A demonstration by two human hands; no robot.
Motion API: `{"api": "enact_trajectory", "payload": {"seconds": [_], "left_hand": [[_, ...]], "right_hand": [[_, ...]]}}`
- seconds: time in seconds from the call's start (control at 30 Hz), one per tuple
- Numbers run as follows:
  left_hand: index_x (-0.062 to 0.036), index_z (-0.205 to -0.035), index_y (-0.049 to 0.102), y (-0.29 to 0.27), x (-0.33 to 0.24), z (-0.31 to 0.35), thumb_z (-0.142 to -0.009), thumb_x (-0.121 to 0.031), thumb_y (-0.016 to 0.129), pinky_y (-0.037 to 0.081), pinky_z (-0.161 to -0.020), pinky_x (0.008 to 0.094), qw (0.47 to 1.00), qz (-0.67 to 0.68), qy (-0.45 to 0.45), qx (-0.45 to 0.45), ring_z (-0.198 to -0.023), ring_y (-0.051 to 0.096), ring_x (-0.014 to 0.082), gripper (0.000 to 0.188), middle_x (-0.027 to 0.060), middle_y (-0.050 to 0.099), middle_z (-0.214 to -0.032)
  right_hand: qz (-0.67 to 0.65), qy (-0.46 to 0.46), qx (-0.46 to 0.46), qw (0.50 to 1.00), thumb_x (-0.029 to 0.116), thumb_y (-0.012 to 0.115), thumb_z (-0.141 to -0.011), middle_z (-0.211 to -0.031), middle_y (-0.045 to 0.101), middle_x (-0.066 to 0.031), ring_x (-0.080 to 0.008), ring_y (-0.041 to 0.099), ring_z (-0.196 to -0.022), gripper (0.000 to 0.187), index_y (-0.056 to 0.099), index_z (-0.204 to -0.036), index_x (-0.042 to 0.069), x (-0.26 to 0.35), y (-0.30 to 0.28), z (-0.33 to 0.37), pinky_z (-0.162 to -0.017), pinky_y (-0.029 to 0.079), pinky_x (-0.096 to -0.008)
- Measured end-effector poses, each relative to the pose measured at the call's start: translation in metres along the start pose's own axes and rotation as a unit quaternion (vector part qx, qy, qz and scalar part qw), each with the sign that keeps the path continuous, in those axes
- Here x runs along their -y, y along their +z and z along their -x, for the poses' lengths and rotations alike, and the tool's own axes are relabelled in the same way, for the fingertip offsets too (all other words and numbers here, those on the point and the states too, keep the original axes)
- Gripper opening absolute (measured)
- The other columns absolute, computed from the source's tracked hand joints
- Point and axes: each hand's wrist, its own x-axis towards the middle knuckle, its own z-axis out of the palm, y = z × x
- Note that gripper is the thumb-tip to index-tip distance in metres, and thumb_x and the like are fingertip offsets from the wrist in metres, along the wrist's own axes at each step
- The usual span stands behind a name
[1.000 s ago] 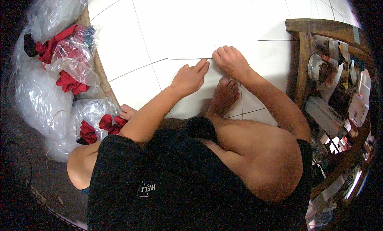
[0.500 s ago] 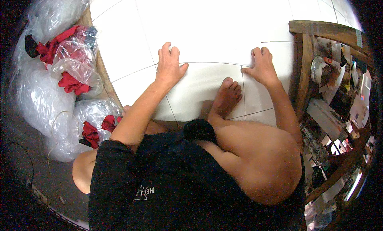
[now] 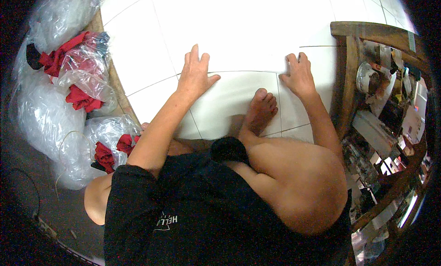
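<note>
White floor tiles (image 3: 133,50), crossed by thin dark joints, spread over the middle and top of the view, very bright in the centre. Over them, from the lower edge, leans the seated person in a black shirt (image 3: 197,197), a bare right knee bent up on the right. Heaped along the left side are clear plastic bags (image 3: 48,112), beside a pale brown strip (image 3: 123,97) that edges the tiles. On the right stands a wooden rack (image 3: 350,77), crowded with papers, pale boxes and other clutter too jumbled to tell apart.

Between and beyond the hands lies what looks like a flat white sheet (image 3: 239,43); its near edge shows as a thin line, while its far outline is lost in glare. Palm down at the left end of that line is the left hand (image 3: 194,77), fingers spread wide, thumb pointing inward. At the right end is the right hand (image 3: 301,76), fingers apart and bent downward, thumb also inward; how firmly either touches the sheet cannot be told. Between them, nearer the body, rests a bare foot (image 3: 261,109). Crumpled red cloth (image 3: 84,99) shows among the bags.
</note>
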Motion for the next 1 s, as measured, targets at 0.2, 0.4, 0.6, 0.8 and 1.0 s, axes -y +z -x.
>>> {"api": "enact_trajectory", "payload": {"seconds": [0.2,0.4,0.6,0.8,1.0], "left_hand": [[0.0070,-0.113,0.059,-0.009,0.003,-0.007,-0.077,-0.017,0.081,0.050,-0.100,0.0434,0.996,-0.024,-0.007,0.087,-0.125,0.046,0.0417,0.048,0.0376,0.036,-0.139],[0.0066,-0.112,0.060,-0.012,0.004,-0.020,-0.077,-0.019,0.082,0.051,-0.098,0.0448,0.993,0.006,-0.034,0.112,-0.125,0.046,0.0420,0.049,0.0361,0.034,-0.140],[0.0027,-0.092,0.058,-0.008,0.001,-0.016,-0.072,-0.032,0.085,0.043,-0.104,0.0491,0.999,-0.005,-0.004,0.044,-0.125,0.046,0.0476,0.048,0.0371,0.038,-0.136],[0.0033,-0.096,0.060,-0.011,0.017,-0.041,-0.077,-0.043,0.078,0.047,-0.091,0.0476,0.985,0.136,-0.107,0.015,-0.114,0.049,0.0361,0.053,0.0218,0.051,-0.117],[-0.0011,-0.091,0.062,-0.015,0.019,-0.095,-0.080,-0.037,0.074,0.045,-0.092,0.0460,0.969,0.223,-0.102,-0.012,-0.112,0.048,0.0340,0.040,0.0204,0.053,-0.123]], "right_hand": [[-0.032,0.024,0.005,0.999,0.017,0.078,-0.076,-0.119,0.049,-0.0300,-0.0452,0.052,-0.113,0.053,0.053,-0.120,0.005,-0.009,0.009,0.000,-0.096,0.048,-0.0491],[-0.021,0.025,-0.005,0.999,0.018,0.077,-0.077,-0.121,0.049,-0.0301,-0.0452,0.053,-0.113,0.049,0.055,-0.118,0.004,-0.012,0.013,0.000,-0.095,0.049,-0.0487],[-0.008,0.016,-0.027,0.999,0.021,0.077,-0.078,-0.120,0.050,-0.0271,-0.0414,0.052,-0.112,0.047,0.056,-0.115,0.003,-0.010,0.013,0.008,-0.092,0.049,-0.0482],[-0.190,0.072,-0.049,0.978,0.039,0.080,-0.076,-0.107,0.057,-0.0243,-0.0356,0.058,-0.097,0.055,0.059,-0.106,-0.002,-0.036,0.005,-0.026,-0.085,0.050,-0.0434],[-0.236,0.052,-0.023,0.970,0.039,0.078,-0.077,-0.102,0.061,-0.0239,-0.0343,0.061,-0.097,0.050,0.063,-0.103,-0.001,-0.047,-0.011,-0.087,-0.088,0.050,-0.0426]]}}
